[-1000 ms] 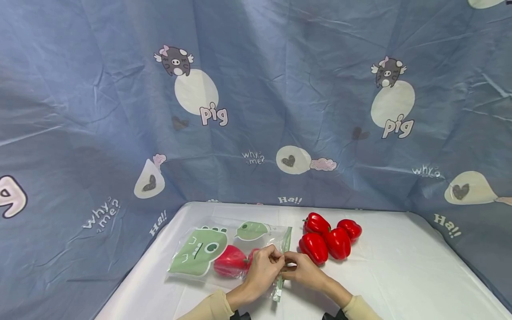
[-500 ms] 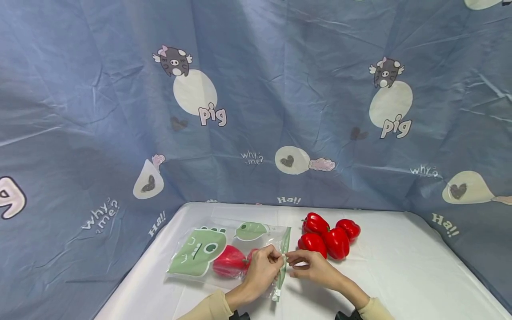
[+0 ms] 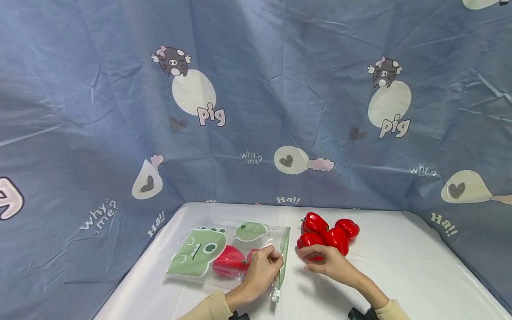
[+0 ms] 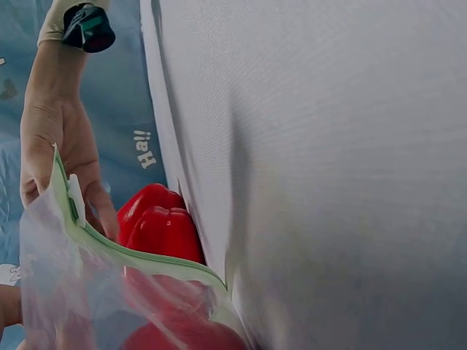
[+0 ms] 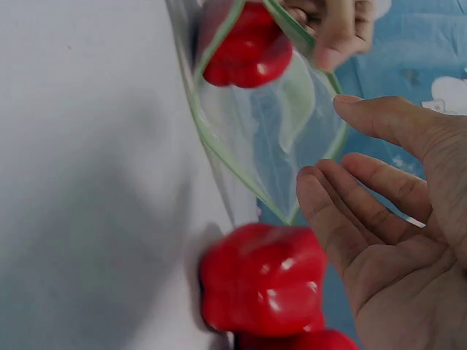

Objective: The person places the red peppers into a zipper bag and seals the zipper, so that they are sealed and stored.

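Note:
On the white table lies a clear zip bag [image 3: 196, 253] with green cartoon prints. Two red bell peppers [image 3: 229, 262] show through its wall, one partly hidden behind my left hand [image 3: 262, 269]. That hand pinches the upper edge of the bag's mouth, and the right wrist view shows the green-rimmed mouth [image 5: 248, 182] gaping. My right hand [image 3: 330, 265] holds nothing; it hovers to the right of the mouth, fingers loosely bent, overlapping the nearest of several loose bell peppers [image 3: 337, 240]. A white slider [image 4: 76, 198] sits at one end of the zip strip.
A blue curtain [image 3: 240, 111] with pig prints hangs behind the table's far edge. White tablecloth [image 3: 404, 266] extends right of the loose peppers. Dark wrist cameras [image 3: 362, 314] sit below both hands.
My right hand has left the bag's mouth and moved right to the loose peppers, its fingers spreading apart. The left hand keeps its pinch on the bag's edge.

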Action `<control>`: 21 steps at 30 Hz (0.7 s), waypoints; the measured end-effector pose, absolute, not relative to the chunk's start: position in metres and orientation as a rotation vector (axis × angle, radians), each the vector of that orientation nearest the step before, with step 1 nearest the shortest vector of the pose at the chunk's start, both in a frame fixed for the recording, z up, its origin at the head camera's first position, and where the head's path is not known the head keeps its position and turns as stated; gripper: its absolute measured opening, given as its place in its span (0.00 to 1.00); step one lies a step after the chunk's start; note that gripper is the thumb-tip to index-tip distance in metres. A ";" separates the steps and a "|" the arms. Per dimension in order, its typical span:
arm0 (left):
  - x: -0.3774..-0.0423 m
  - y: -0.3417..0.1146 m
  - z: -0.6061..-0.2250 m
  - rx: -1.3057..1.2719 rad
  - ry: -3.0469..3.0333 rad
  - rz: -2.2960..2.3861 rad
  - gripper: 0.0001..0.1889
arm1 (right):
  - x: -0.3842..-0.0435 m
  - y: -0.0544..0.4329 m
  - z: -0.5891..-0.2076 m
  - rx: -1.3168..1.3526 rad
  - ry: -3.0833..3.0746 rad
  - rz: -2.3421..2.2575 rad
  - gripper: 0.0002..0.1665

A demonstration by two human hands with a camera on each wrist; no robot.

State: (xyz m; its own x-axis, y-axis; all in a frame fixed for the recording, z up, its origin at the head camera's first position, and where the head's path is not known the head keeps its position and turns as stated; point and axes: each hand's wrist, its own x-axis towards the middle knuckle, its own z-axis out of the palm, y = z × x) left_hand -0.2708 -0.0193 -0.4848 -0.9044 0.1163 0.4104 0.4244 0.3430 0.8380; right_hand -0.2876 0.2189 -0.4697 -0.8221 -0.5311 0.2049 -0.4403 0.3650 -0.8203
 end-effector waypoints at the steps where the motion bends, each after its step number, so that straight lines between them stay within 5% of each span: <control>1: -0.271 -0.019 -0.485 -0.484 -2.331 -1.581 0.06 | -0.288 0.222 -0.468 -0.887 2.514 -1.474 0.25; 21: -0.272 -0.019 -0.487 -0.490 -2.324 -1.570 0.06 | -0.299 0.265 -0.442 -0.632 2.786 -1.555 0.29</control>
